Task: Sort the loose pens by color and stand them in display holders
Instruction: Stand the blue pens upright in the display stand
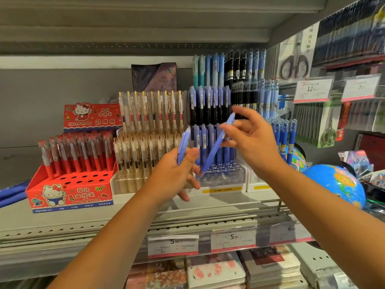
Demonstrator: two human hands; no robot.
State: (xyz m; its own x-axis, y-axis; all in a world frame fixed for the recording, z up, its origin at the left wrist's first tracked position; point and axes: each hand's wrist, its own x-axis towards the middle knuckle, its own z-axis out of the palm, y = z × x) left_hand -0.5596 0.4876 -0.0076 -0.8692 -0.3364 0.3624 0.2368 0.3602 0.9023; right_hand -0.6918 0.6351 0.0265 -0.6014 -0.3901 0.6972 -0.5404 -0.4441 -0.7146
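Blue pen (214, 149) pinched in right hand (253, 141) fingers, second pen (183, 144) gripped by left hand (175, 174)

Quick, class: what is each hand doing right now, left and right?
Left hand: grips an upright blue pen.
Right hand: pinches a tilted blue pen, tip pointing down.

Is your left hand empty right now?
No, the left hand grips a periwinkle pen upright, while the right hand pinches a second pen.
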